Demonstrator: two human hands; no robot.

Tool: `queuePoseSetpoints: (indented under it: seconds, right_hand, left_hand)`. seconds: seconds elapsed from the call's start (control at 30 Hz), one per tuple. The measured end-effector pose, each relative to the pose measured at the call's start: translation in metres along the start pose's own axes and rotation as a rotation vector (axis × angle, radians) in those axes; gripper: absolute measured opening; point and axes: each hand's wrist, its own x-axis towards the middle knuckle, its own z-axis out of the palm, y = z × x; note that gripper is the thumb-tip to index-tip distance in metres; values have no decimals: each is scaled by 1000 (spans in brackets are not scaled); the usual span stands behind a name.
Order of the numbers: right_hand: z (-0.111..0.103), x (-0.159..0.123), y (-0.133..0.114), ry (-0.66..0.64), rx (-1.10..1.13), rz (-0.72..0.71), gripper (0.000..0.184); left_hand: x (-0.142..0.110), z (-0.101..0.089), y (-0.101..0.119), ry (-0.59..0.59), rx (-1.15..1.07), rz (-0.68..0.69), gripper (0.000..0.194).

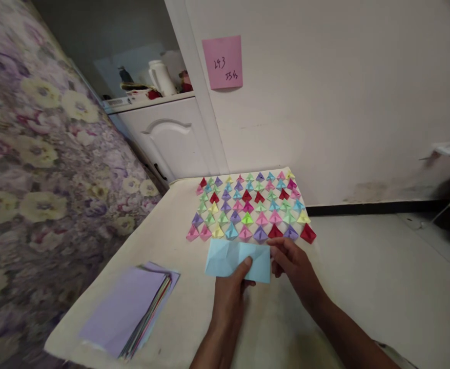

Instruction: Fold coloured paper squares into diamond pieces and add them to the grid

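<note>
A light blue sheet of folding paper (225, 259), creased and folded into a wide rectangle, is held up over the table. My left hand (230, 287) grips it from below, thumb pressed on its face and fingers behind. At the paper's right edge, my right hand (292, 264) has its fingers curled in, with thumb and index finger at the upper right corner. Just beyond the paper, small folded paper pieces (247, 206) in red, pink, purple, green, yellow and blue stand in several rows.
On the left of the cream-covered table (163, 220) lies a stack of coloured paper (127, 307), purple on top. A floral curtain (36, 195) hangs at the left. Behind are a white cabinet (167, 138) and a wall with a pink note (223, 62).
</note>
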Motion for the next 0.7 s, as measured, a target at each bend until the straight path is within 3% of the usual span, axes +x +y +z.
queuePoseSetpoints:
  seconds: [0.3,0.47,0.7]
  right_hand:
    - [-6,-8,-9,-252,-156,-146,23]
    - [-4,-7,-12,-267,-280,-212,27]
    - [-8,-5,-17,-212,-259,-195,8]
  left_hand:
    - [0,-4,3,-71,-93,-72,24]
    - [-6,1,6,-134,-43,-55,17]
    - [-11,8,9,-158,112,-27,23]
